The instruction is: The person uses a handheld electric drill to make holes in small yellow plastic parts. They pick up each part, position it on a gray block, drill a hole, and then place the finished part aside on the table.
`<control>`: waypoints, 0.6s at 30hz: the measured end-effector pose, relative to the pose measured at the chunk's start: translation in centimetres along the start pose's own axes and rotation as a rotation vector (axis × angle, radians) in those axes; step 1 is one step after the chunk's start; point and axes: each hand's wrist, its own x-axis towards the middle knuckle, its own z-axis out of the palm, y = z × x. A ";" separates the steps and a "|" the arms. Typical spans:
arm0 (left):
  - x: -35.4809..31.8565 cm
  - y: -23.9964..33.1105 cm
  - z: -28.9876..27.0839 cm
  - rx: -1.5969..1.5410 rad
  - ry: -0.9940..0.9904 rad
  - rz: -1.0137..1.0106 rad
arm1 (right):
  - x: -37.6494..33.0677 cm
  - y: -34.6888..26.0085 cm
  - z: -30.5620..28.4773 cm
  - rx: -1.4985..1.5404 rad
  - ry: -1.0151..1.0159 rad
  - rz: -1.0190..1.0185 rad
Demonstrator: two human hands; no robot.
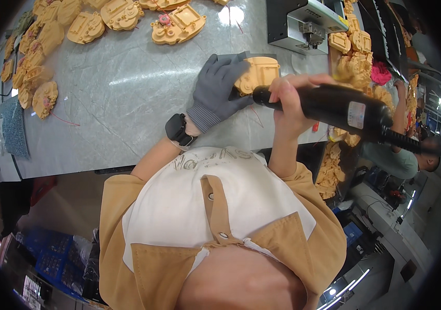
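My left hand (217,89), in a grey knit glove, grips the left side of a yellow plastic housing (262,71) with moulded ridges and a rectangular recess. Dark edges of what may be a holder show behind that housing. My bare right hand (291,106) is wrapped round a black electric screwdriver (329,106), held almost level. Its nose meets the lower edge of the housing in the picture; the bit's tip is hidden, so I cannot tell whether it touches a screw. A thin red wire hangs below the housing.
Several similar yellow housings (179,25) lie along the far and left parts of the grey table (127,113). A black and silver machine (308,31) stands at the back right. More yellow parts (357,67) are heaped beyond it. Another person (401,160) sits at far right.
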 end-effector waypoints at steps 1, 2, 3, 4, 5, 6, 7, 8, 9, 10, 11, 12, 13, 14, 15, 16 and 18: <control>0.0 -0.1 0.0 -0.003 0.005 0.000 | 0.0 0.1 0.0 0.000 0.006 0.003; 0.0 -0.1 0.0 -0.006 0.007 -0.001 | -0.1 0.2 0.1 0.001 0.013 0.008; 0.0 0.0 -0.1 -0.009 0.010 -0.001 | -0.1 0.0 0.3 -0.035 0.009 0.029; -0.2 0.1 -0.1 -0.013 0.009 -0.008 | -0.2 -0.2 0.5 -0.071 0.005 0.049; -0.1 0.1 -0.1 -0.017 0.009 -0.008 | -0.1 -0.4 0.7 -0.108 0.002 0.064; -0.1 0.2 -0.1 -0.022 0.008 -0.008 | -0.1 -0.5 0.8 -0.135 -0.003 0.061; -0.1 0.4 -0.1 -0.005 -0.011 -0.023 | -0.2 -0.5 1.0 -0.163 -0.007 0.057; 0.0 0.6 -0.1 0.012 -0.026 -0.031 | -0.1 -0.5 1.1 -0.191 -0.010 0.046; 0.2 0.7 -0.1 0.027 -0.042 -0.038 | -0.2 -0.4 1.2 -0.188 -0.027 0.047; 0.0 0.5 0.1 0.045 -0.028 -0.023 | -0.4 -0.1 1.3 -0.185 -0.042 0.048; -0.2 0.0 0.4 0.059 -0.009 -0.001 | -0.4 0.0 1.5 -0.186 -0.058 0.039; -0.3 -0.4 0.8 0.075 0.011 0.025 | -0.5 0.0 2.0 -0.205 -0.023 0.068; -0.5 -0.5 1.0 0.080 -0.014 0.016 | -0.8 -0.2 1.9 -0.489 -0.092 -0.040; -0.4 -0.6 1.1 0.093 -0.027 0.010 | -0.9 0.0 1.3 -0.468 -0.132 -0.099; -0.4 -0.5 1.0 0.105 -0.042 -0.004 | -1.0 0.3 0.5 -0.446 -0.171 -0.155; -0.1 -0.2 0.6 0.066 -0.043 -0.002 | -1.1 0.5 -0.2 -0.423 -0.205 -0.212; 0.3 0.0 0.0 -0.001 -0.034 -0.002 | -0.2 -0.8 -0.8 -0.041 0.033 -0.047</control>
